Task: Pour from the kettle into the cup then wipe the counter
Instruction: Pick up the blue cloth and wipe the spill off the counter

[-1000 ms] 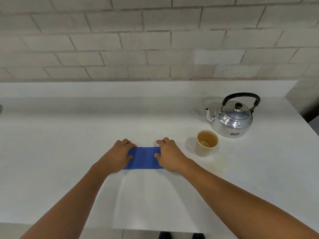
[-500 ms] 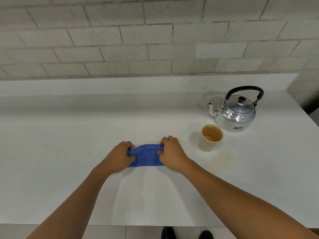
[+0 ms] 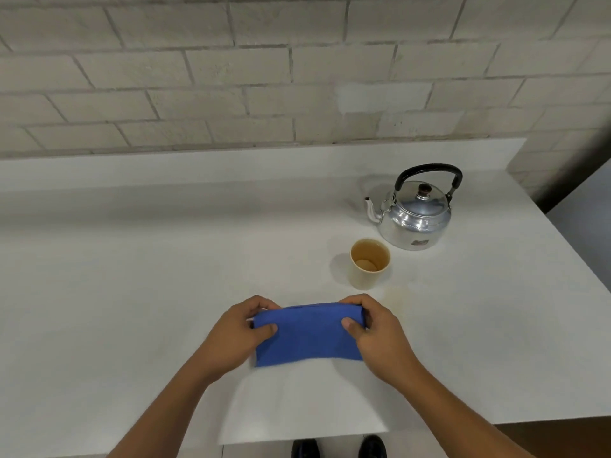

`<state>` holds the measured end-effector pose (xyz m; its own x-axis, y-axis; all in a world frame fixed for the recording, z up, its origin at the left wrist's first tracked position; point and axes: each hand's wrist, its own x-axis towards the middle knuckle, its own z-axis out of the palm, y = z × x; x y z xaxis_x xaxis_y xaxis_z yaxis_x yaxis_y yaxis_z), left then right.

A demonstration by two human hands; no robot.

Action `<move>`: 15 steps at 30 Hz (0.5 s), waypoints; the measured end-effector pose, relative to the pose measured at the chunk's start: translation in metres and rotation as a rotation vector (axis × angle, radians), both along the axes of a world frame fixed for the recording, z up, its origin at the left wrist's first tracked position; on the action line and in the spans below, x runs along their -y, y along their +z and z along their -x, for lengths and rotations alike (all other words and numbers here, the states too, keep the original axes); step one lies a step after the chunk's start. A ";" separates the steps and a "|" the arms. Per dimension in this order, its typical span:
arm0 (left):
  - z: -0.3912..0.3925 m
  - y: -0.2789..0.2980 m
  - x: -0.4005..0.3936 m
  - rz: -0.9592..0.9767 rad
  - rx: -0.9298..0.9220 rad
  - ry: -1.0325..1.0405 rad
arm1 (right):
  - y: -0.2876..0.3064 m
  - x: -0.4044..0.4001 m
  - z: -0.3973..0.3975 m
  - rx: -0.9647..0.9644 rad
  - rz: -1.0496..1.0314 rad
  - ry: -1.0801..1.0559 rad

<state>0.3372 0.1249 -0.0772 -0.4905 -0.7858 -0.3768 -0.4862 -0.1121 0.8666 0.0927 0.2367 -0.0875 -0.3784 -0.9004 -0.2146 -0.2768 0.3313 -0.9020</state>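
Observation:
A blue cloth (image 3: pixel 309 335) is held over the white counter (image 3: pixel 132 292) near its front edge. My left hand (image 3: pixel 236 335) pinches the cloth's left end and my right hand (image 3: pixel 380 332) pinches its right end, thumbs on top. The cloth's far edge is raised and its near edge hangs down toward the counter. A tan cup (image 3: pixel 368 263) with brownish liquid stands behind and right of my right hand. The shiny metal kettle (image 3: pixel 415 214) with a black handle sits upright behind the cup, spout pointing left.
A pale brick wall (image 3: pixel 297 77) rises behind the counter's raised back ledge. The counter ends at the right, past the kettle. A faint yellowish stain (image 3: pixel 396 297) lies on the counter just in front of the cup. My shoes show below the front edge.
Both hands went from pressing the cloth flat on the counter to bunching it, then gripping its ends and lifting its far edge. The kettle and cup have not moved.

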 end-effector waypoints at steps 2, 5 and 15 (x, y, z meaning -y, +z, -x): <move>0.020 -0.005 -0.016 -0.022 -0.009 0.001 | 0.000 -0.019 0.021 -0.033 0.000 -0.024; 0.050 -0.014 -0.040 -0.050 -0.011 -0.033 | -0.003 -0.045 0.053 -0.069 -0.055 -0.061; 0.118 -0.027 -0.087 -0.040 0.015 -0.181 | -0.010 -0.082 0.127 -0.180 -0.181 -0.047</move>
